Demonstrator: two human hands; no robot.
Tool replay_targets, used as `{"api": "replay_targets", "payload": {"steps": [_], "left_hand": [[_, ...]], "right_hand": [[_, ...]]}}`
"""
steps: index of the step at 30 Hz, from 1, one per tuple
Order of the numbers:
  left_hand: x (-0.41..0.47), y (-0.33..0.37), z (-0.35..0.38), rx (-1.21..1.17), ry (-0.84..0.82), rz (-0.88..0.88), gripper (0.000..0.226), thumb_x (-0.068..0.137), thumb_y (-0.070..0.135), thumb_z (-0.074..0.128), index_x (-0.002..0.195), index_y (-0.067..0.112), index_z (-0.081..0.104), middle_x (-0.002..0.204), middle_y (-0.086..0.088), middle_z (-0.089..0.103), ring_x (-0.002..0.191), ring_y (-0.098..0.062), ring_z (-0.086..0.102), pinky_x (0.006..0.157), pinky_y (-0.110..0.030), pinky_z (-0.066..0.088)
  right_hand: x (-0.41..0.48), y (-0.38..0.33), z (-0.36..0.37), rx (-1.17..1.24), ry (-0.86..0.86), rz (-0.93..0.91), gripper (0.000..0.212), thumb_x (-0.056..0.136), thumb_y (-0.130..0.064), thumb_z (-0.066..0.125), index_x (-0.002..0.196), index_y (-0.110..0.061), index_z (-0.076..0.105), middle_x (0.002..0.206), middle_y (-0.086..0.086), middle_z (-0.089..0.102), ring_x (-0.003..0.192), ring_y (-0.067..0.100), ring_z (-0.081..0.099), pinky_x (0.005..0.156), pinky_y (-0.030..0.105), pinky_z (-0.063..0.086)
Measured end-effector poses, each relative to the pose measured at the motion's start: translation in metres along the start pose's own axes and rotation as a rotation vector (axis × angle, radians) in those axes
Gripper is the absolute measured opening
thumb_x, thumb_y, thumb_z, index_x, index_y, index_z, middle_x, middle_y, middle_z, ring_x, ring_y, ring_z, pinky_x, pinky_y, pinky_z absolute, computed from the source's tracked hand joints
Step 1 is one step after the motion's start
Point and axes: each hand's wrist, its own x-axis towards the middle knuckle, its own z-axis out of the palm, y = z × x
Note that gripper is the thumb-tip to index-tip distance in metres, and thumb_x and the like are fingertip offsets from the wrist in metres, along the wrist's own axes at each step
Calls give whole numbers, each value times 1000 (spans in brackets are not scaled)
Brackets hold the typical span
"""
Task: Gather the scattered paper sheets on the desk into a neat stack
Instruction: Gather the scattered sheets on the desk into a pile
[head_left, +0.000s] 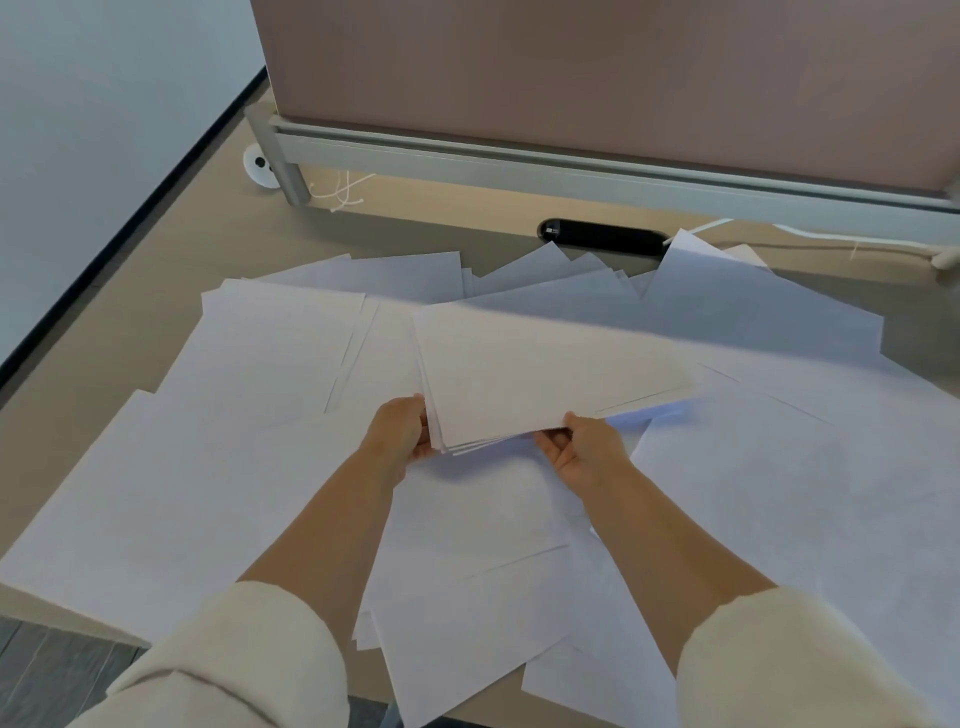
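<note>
- Thin bundle of white paper sheets (545, 374) is held just above the mess at centre, near edge fanned; prob. raised so its edges can be squared.
- Left hand (402, 431) grips the near-left corner. Right hand (582, 452) pinches the near edge, thumb on top. 2 hands, 1 bundle; sheet count inside unreadable.
- Loose white sheets (208, 467) overlap across the pale wood worktop (130, 312): over a dozen, exact no. can't be told. Most of the job looks undone.
- Behind: 1 brown partition panel (571, 78), 1 black oval cable slot (602, 236).
</note>
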Motion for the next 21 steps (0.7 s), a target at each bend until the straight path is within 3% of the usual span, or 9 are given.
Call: {"api": "replay_targets", "payload": {"steps": [3, 5, 8, 11, 14, 17, 21], "left_hand": [[3, 4, 1, -5, -20, 4, 25, 100, 22, 39, 105, 6, 57, 90, -7, 64, 79, -21, 61, 68, -32, 56], [6, 7, 2, 12, -32, 2, 31, 100, 31, 40, 110, 6, 56, 99, -9, 63, 88, -26, 61, 72, -34, 54], [8, 10, 7, 45, -47, 19, 28, 99, 34, 43, 112, 10, 50, 108, -8, 59, 96, -26, 57, 68, -32, 54], [12, 8, 9, 151, -45, 92, 37, 94, 17, 53, 128, 6, 43, 127, -10, 53, 102, -23, 53, 60, -25, 49], [13, 9, 8, 181, -25, 150, 42, 92, 7, 52, 132, 7, 37, 126, -7, 49, 105, -23, 50, 64, -26, 49], [10, 11, -2, 179, -13, 172, 42, 92, 4, 49, 131, 8, 37, 119, -5, 47, 103, -23, 48, 71, -31, 46], [5, 6, -33, 124, -1, 133, 38, 92, 4, 49, 129, 9, 40, 119, -7, 49, 101, -23, 48, 64, -26, 45]], "right_hand": [[-2, 2, 0, 19, 10, -18, 34, 99, 0, 35, 132, -3, 45, 87, 9, 60, 75, 19, 59, 46, 27, 55], [-2, 5, 0, -40, 51, -12, 30, 99, -1, 37, 127, -3, 47, 84, 9, 59, 70, 19, 59, 41, 23, 54], [-5, 7, 0, -197, 88, 57, 14, 99, -8, 41, 104, 1, 51, 65, 13, 64, 46, 19, 64, 36, 21, 51], [-12, 3, -2, -372, 44, 144, 27, 96, -21, 53, 81, 1, 55, 46, 10, 63, 38, 16, 63, 37, 20, 50], [-15, 0, -6, -391, 12, 160, 36, 90, -35, 60, 82, 0, 59, 53, 11, 67, 43, 17, 66, 40, 21, 53], [-8, -4, -10, -57, 36, 16, 21, 90, -24, 62, 99, -5, 59, 76, 10, 69, 63, 20, 67, 46, 24, 56], [-5, -11, -12, 237, 128, -204, 33, 88, -11, 61, 121, -13, 58, 104, 6, 67, 81, 18, 65, 52, 24, 57]]}}
